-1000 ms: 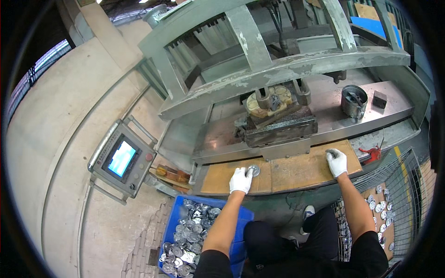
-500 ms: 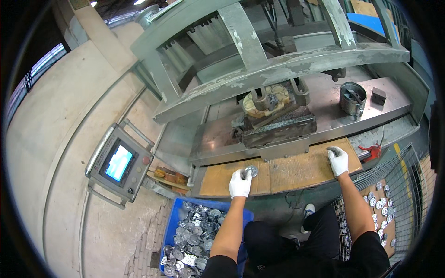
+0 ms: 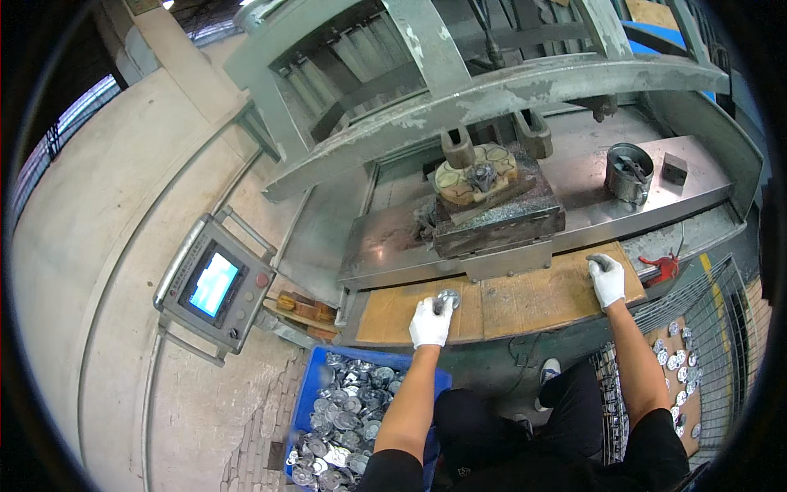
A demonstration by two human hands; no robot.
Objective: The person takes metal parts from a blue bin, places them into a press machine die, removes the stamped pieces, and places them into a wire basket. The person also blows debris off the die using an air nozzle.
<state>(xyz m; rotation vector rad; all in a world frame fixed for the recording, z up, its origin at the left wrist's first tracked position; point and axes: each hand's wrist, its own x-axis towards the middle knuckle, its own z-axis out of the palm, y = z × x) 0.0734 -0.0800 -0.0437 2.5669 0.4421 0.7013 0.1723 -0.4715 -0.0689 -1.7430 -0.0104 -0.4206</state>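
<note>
My left hand (image 3: 429,322), in a white glove with dark fingertips, is closed on the edge of a round silvery metal disc (image 3: 448,298). It is above the brown cardboard (image 3: 525,300) along the machine's front edge. My right hand (image 3: 607,283), gloved alike, rests at the cardboard's right end with its fingers curled. Whatever they may hold is hidden. Beyond my hands, a round yellowish fixture (image 3: 459,185) with a grey metal piece (image 3: 482,175) at its middle sits tilted on a dark steel block (image 3: 500,231).
A blue bin (image 3: 305,394) of metal discs stands below left, and a control panel (image 3: 215,287) left. A green-grey frame (image 3: 492,97) spans above the fixture. At right are a metal cup (image 3: 630,187), steel block (image 3: 675,169), red-handled tool (image 3: 662,268) and wire cage (image 3: 734,328) with discs.
The green-grey frame and the metal prongs above the fixture have risen, exposing more of it. My view has shifted slightly. Both hands keep nearly the same places, the left still on the disc.
</note>
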